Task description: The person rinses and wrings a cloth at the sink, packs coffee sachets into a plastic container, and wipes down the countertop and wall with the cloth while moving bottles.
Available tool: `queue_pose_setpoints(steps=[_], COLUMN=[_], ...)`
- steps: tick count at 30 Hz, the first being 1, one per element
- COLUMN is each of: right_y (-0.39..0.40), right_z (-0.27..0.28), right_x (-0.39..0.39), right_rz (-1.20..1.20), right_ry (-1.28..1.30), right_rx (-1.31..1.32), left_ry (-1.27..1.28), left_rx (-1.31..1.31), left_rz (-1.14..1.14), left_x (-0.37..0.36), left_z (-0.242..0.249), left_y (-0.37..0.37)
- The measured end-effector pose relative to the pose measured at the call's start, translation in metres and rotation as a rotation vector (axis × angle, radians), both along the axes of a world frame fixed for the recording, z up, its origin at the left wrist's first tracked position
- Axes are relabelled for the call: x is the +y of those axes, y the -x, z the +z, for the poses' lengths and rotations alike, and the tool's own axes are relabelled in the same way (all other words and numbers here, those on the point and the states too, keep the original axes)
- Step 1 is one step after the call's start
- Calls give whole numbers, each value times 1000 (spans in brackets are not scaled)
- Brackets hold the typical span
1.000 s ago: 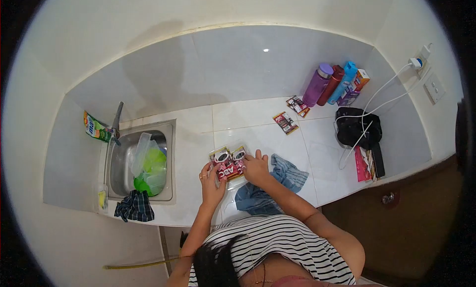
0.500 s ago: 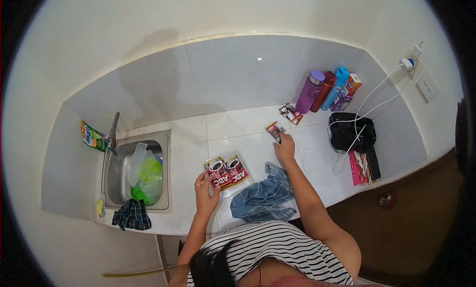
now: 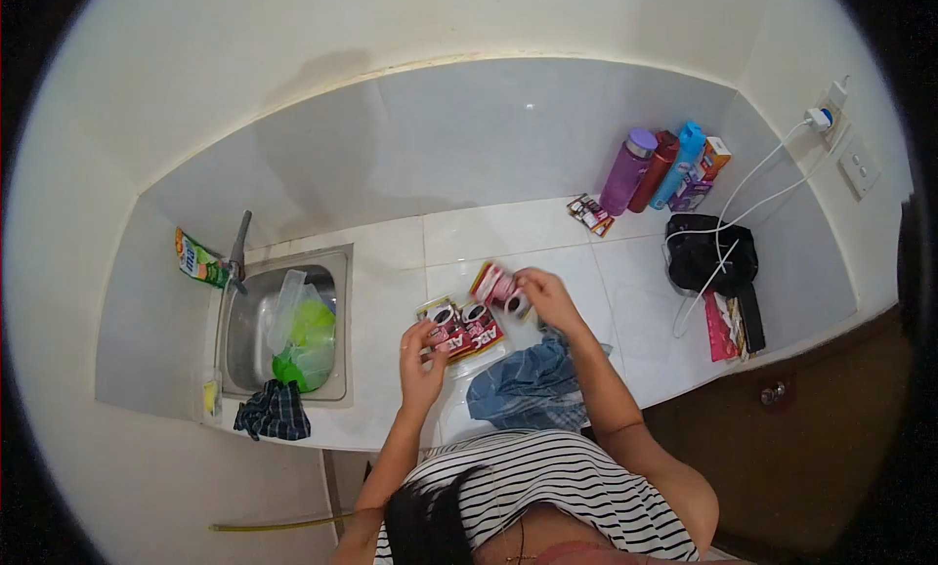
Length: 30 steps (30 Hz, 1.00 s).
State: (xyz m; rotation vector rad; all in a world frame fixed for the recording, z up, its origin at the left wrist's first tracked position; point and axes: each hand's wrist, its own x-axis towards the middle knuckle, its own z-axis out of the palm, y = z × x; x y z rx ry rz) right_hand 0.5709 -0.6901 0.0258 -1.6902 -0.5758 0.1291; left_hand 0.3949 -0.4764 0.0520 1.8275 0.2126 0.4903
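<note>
Two red ABC coffee sachets (image 3: 476, 342) with cup pictures lie side by side on a clear plastic container on the counter. My left hand (image 3: 422, 362) has its fingers curled at the left sachet's edge, thumb on its lower part. Pinched in my right hand (image 3: 549, 299) is another coffee sachet (image 3: 494, 285), blurred by motion, just above and right of the pair. A crumpled blue checked cloth (image 3: 528, 384) lies right below the container, near my right forearm.
More sachets (image 3: 590, 215) lie by a purple bottle (image 3: 626, 177), with other bottles and boxes beside it. A black pouch (image 3: 711, 257) and white cables sit at right. The steel sink (image 3: 342, 321) holds green and clear plastic items; a dark cloth (image 3: 274, 411) hangs at its front.
My right hand has picked up the sachet from the counter and brought it left, close to the pair. My left hand stays at the left sachet. The view has shifted slightly.
</note>
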Motion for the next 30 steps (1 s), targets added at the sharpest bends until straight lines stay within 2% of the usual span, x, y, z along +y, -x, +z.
queue_pose_setpoints(steps=[2, 3, 5, 6, 7, 9, 10, 14, 16, 19, 21, 23, 26, 28, 30], right_y=[25, 34, 49, 49, 49, 46, 47, 55, 50, 28, 17, 16, 17, 30, 37], right_z=[46, 53, 83, 79, 69, 58, 55, 35, 34, 33, 37, 46, 11, 19, 22], right_x=[17, 26, 33, 36, 39, 43, 43, 47, 45, 41, 36, 32, 44, 56, 65], right_rz=[354, 409, 495, 502, 451, 369, 376, 487, 340, 30, -28, -72, -217, -251, -160], right_ry=[45, 97, 181, 180, 6, -244, -244, -187, -189, -276, -231, 209, 422, 500, 730], right_rx=[18, 66, 179, 174, 243, 328, 328, 389, 301, 161, 54, 3, -353, -368, -216], left_ry=[248, 343, 302, 430, 427, 560, 622, 623, 668, 579, 550, 410, 460, 464, 467], left_rx=[-2, 74, 34, 97, 92, 81, -2, 18, -24, 24, 13, 35, 62, 67, 71], left_rz=[-94, -158, -226, -231, -225, -17, 59, 58, -23, -55, -52, 10, 56, 60, 62], left_x=[-5, -12, -10, -9, -7, -6, -9, -4, -13, -15, -14, -5, 1, 3, 4], left_z=[-2, 23, 14, 16, 15, 13, 17, 0, 2, 5, 4, -7, -16, -20, -22], left_y=[-7, -5, -10, -10, -9, -7, -8, -5, -5, -4, -3, 1, 6, 9, 11])
